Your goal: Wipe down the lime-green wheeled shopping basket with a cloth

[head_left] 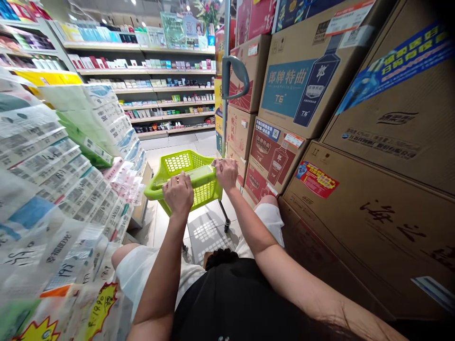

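Observation:
In front of me stands a lime-green plastic shopping cart (204, 194) with perforated sides and dark legs on wheels. Its thick green handle (201, 176) runs across the side nearest me. My left hand (178, 192) is closed around the handle's left part, knuckles up. Toward the handle's right end, my right hand (226, 171) is wrapped over it in the same way. Both arms reach forward from my body. The palms and the undersides of the fingers are hidden. Part of the basket's inside shows above the handle, and the rest is out of sight.
Wrapped paper packs (64, 184) are piled along the left. Stacked cardboard cartons (291, 80) line the right, close to my right arm. A metal post with a grey handle (239, 78) rises by the cartons. Shelves (170, 90) of small boxes cross the back beyond the tiled floor (188, 143).

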A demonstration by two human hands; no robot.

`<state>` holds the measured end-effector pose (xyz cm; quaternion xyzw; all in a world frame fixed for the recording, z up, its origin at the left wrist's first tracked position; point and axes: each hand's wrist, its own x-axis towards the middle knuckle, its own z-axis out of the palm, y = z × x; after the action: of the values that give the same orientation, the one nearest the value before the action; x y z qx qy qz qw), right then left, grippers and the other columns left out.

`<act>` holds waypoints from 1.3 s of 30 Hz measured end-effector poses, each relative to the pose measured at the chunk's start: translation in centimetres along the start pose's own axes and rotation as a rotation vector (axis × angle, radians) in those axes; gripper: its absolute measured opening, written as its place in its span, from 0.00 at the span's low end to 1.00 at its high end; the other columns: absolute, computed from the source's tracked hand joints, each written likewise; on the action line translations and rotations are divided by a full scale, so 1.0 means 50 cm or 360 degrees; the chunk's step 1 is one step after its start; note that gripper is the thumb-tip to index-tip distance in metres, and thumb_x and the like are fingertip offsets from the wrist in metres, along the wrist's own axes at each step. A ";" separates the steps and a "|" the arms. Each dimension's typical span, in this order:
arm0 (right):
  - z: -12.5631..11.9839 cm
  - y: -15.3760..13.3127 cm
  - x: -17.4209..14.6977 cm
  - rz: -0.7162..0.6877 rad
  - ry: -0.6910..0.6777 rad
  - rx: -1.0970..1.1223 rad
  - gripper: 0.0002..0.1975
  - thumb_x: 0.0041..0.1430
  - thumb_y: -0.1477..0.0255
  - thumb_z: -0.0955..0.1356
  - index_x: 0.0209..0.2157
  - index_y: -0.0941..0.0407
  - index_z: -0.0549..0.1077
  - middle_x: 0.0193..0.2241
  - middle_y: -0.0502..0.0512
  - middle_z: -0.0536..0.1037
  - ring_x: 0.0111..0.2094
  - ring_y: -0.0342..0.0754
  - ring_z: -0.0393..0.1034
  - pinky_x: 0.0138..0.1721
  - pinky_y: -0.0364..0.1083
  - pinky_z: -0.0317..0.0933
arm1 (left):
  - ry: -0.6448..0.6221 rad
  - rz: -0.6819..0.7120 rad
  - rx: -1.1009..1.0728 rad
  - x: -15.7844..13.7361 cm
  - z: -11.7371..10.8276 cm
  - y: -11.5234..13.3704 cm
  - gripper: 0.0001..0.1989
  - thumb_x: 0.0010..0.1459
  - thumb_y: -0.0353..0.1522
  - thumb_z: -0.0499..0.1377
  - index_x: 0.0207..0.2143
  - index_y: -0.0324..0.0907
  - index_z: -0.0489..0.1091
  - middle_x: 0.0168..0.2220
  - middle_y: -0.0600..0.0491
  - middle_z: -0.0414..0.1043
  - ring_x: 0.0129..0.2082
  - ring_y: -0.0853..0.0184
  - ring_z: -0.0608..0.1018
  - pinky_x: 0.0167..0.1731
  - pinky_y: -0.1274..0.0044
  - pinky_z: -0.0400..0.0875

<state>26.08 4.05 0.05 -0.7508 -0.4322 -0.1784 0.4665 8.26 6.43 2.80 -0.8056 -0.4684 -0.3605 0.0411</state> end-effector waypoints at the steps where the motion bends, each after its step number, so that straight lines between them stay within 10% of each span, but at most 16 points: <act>1: -0.009 0.011 0.013 0.0018 -0.0016 0.0001 0.17 0.72 0.66 0.60 0.43 0.56 0.78 0.49 0.61 0.79 0.56 0.54 0.64 0.62 0.56 0.55 | 0.0000 -0.0004 -0.0004 0.001 -0.002 -0.004 0.32 0.70 0.44 0.37 0.58 0.39 0.72 0.49 0.38 0.77 0.49 0.52 0.74 0.57 0.60 0.54; 6: 0.004 -0.043 -0.036 0.0165 0.0096 0.0053 0.21 0.74 0.69 0.55 0.51 0.57 0.76 0.57 0.64 0.74 0.62 0.55 0.61 0.62 0.59 0.56 | -0.0072 0.0026 -0.0043 0.011 -0.010 0.000 0.30 0.70 0.41 0.38 0.56 0.39 0.74 0.47 0.39 0.80 0.47 0.54 0.77 0.58 0.60 0.53; 10: 0.020 -0.118 -0.079 -0.0363 -0.0114 0.0112 0.17 0.73 0.68 0.59 0.53 0.54 0.76 0.59 0.57 0.74 0.63 0.53 0.61 0.65 0.55 0.54 | -0.0268 0.0003 0.0010 0.021 -0.031 -0.016 0.29 0.68 0.42 0.40 0.54 0.39 0.75 0.42 0.39 0.81 0.43 0.53 0.79 0.50 0.62 0.61; 18: 0.004 -0.100 0.115 -0.0113 -0.0787 -0.0111 0.20 0.72 0.67 0.58 0.40 0.57 0.80 0.40 0.58 0.83 0.41 0.51 0.75 0.46 0.49 0.67 | -0.0175 -0.0100 0.0128 0.018 -0.025 -0.029 0.29 0.67 0.39 0.40 0.36 0.37 0.80 0.34 0.38 0.78 0.40 0.52 0.78 0.49 0.59 0.61; 23: 0.041 -0.166 0.093 -0.0539 -0.1013 -0.0106 0.14 0.67 0.67 0.65 0.33 0.54 0.81 0.39 0.54 0.83 0.42 0.50 0.75 0.47 0.47 0.65 | -0.0159 -0.0035 0.0071 0.010 -0.011 -0.013 0.27 0.67 0.39 0.41 0.38 0.37 0.78 0.37 0.37 0.78 0.41 0.52 0.78 0.48 0.61 0.62; 26: 0.032 -0.138 0.082 -0.0612 -0.0884 0.0095 0.16 0.70 0.65 0.62 0.36 0.50 0.81 0.44 0.49 0.82 0.47 0.47 0.73 0.52 0.48 0.63 | -0.0181 -0.0049 0.0032 0.014 -0.021 -0.044 0.26 0.67 0.40 0.41 0.39 0.39 0.78 0.37 0.39 0.79 0.41 0.53 0.77 0.48 0.62 0.64; 32: 0.026 -0.087 0.014 0.0265 -0.0151 0.0062 0.19 0.72 0.69 0.57 0.51 0.56 0.76 0.59 0.61 0.73 0.63 0.53 0.61 0.63 0.57 0.56 | -0.0284 0.0099 -0.0339 0.035 0.003 -0.105 0.25 0.65 0.39 0.42 0.22 0.45 0.71 0.30 0.48 0.78 0.40 0.61 0.76 0.57 0.67 0.64; 39: 0.090 -0.118 -0.076 0.0352 0.0227 0.0323 0.20 0.71 0.68 0.55 0.52 0.58 0.73 0.60 0.65 0.70 0.67 0.54 0.54 0.64 0.57 0.55 | -0.0307 0.0262 -0.0458 0.036 0.027 -0.088 0.24 0.64 0.40 0.43 0.16 0.46 0.60 0.24 0.49 0.71 0.34 0.63 0.75 0.45 0.71 0.67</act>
<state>18.53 7.17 -1.52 -0.7283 -0.3284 -0.1342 0.5862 6.08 10.72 1.72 -0.8696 -0.3462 -0.3403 -0.0904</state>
